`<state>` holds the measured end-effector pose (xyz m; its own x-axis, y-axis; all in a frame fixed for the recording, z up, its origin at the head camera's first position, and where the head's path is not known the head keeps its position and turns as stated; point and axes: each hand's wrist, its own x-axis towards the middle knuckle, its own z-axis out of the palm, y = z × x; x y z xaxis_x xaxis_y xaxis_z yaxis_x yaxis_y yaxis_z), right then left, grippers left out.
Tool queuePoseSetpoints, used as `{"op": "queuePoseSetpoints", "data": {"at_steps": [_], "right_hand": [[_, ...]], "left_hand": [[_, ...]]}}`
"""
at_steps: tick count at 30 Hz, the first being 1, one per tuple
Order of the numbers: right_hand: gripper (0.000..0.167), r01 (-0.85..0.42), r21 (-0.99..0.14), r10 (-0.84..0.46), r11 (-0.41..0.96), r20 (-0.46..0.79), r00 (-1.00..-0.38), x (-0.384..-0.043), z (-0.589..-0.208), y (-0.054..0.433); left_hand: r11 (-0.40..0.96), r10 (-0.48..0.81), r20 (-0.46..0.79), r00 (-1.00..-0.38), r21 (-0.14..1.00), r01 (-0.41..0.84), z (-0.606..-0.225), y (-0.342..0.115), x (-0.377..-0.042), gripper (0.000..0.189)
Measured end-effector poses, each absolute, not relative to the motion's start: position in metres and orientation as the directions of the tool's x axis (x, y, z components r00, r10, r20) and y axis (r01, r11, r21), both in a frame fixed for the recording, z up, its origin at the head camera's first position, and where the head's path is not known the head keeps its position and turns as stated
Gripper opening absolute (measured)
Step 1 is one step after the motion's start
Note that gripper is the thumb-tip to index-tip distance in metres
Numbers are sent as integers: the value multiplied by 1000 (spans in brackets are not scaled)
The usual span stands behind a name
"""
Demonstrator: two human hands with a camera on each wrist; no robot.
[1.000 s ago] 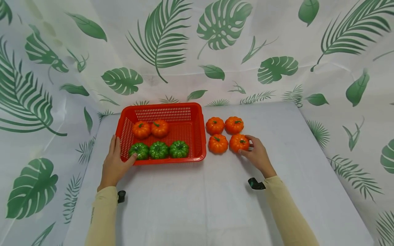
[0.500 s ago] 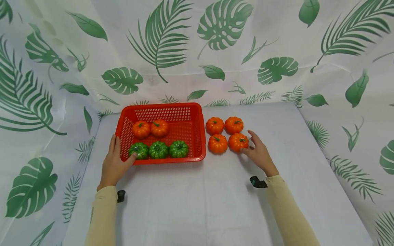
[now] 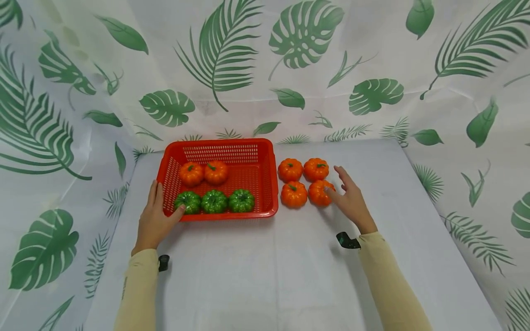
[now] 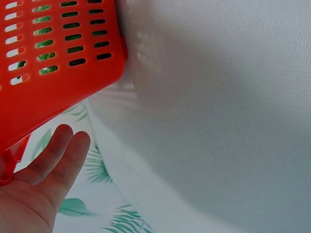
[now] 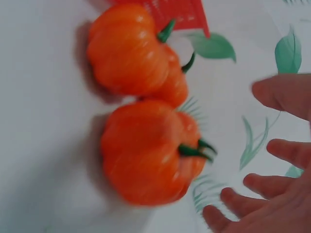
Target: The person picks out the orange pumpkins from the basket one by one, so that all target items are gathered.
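Nearest are the pale yellow sleeves [image 3: 389, 280] on the white table [image 3: 248, 271], each with a small black device [image 3: 348, 240] at the wrist. The left hand [image 3: 153, 225] is at the near left corner of the red basket [image 3: 223, 217], its thumb over the rim and its straight fingers along the outside, not clenched. The right hand [image 3: 352, 204] is spread and released beside the nearer right orange pumpkin [image 3: 319, 193], the thumb overlapping it in the head view; another orange pumpkin [image 3: 294, 195] sits to its left. Three green pumpkins [image 3: 215, 202] line the basket's near side, with two orange ones [image 3: 216, 173] behind them. Two more orange pumpkins [image 3: 316, 169] form the farther row on the table, before the leaf-printed backdrop [image 3: 248, 110].
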<state>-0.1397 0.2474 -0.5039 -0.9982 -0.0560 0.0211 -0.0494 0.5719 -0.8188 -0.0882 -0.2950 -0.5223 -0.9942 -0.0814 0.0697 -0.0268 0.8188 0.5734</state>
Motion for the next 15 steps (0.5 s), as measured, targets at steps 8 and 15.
{"op": "queuePoseSetpoints", "data": {"at_steps": [8,15], "right_hand": [[69,-138,-869,-72,475,118,-990,-155,-484,215],[71,-153,-877,-163,456,86,-983,-167,-474,188]], "left_hand": [[817,-80,70,-994,576,-26,-522,-295,-89,102],[813,-87,66,-994,581,-32,-523,-296,-89,102]]}}
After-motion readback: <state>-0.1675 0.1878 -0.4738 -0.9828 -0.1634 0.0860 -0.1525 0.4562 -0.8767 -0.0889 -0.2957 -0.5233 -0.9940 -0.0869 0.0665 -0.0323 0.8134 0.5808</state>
